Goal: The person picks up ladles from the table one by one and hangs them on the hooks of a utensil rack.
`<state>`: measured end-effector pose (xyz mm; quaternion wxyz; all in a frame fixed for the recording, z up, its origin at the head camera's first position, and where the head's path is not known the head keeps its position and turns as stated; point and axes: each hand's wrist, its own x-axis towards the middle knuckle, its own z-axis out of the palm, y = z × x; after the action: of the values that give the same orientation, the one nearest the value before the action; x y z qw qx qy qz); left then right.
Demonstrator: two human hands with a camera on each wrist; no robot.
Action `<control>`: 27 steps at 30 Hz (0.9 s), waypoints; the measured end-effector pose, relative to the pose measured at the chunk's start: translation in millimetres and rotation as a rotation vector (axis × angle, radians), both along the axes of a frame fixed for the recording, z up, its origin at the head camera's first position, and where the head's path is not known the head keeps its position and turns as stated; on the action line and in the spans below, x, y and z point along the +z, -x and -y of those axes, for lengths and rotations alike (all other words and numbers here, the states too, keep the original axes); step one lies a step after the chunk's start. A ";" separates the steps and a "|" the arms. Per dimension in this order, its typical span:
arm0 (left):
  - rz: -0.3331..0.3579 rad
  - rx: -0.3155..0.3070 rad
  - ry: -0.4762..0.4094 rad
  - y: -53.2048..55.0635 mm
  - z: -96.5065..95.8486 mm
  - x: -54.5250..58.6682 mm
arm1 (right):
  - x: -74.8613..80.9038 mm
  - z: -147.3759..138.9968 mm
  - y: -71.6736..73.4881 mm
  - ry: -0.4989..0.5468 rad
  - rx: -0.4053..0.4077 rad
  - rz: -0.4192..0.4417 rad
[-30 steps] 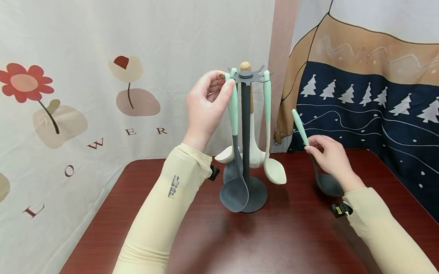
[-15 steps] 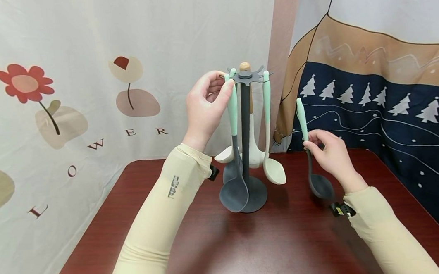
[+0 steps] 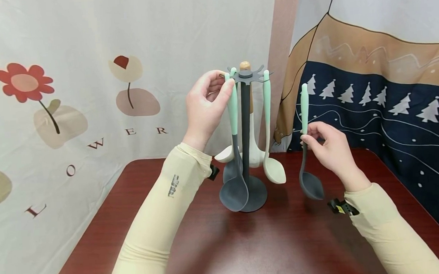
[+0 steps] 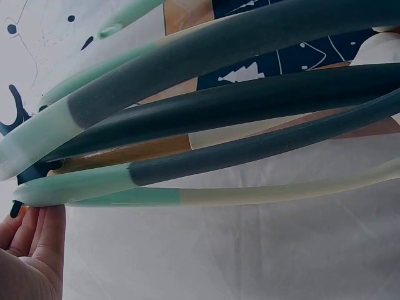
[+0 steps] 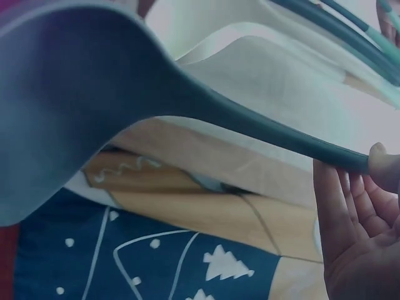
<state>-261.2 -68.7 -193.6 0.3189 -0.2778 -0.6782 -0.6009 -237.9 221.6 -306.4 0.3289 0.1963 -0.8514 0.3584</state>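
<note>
My right hand pinches a ladle just below its mint-green handle. The ladle hangs nearly upright over the table, its dark grey bowl lowest; the right wrist view shows thumb and fingertips on its dark stem. At the rack's top, my left hand pinches the mint handle end of another dark grey ladle, which hangs at the front left. The dark utensil rack stands upright on a round base. In the left wrist view, fingers lie against a mint handle beside a hook tip.
A cream ladle hangs on the rack's right side. Behind are a wood-handled white utensil, a cream utensil and another grey one, partly hidden. The dark red table meets printed curtains at the back and right.
My right hand has raised the ladle and moved it slightly left, turning it from tilted to nearly upright. My left hand and the rack stay in place.
</note>
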 end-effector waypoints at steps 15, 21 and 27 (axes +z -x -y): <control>0.043 0.003 -0.005 -2.9 -0.5 2.8 | 27.3 23.2 -10.9 0.077 0.131 -0.071; 0.054 0.014 -0.005 -1.1 -0.2 1.8 | 34.2 32.0 -14.7 0.105 0.171 -0.098; 0.051 0.012 0.000 -0.5 0.0 1.5 | 37.2 39.5 -17.8 0.114 0.195 -0.109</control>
<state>-260.7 -68.7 -192.1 0.3052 -0.2580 -0.6878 -0.6059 -220.1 182.1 -269.2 0.3490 0.2785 -0.7872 0.4254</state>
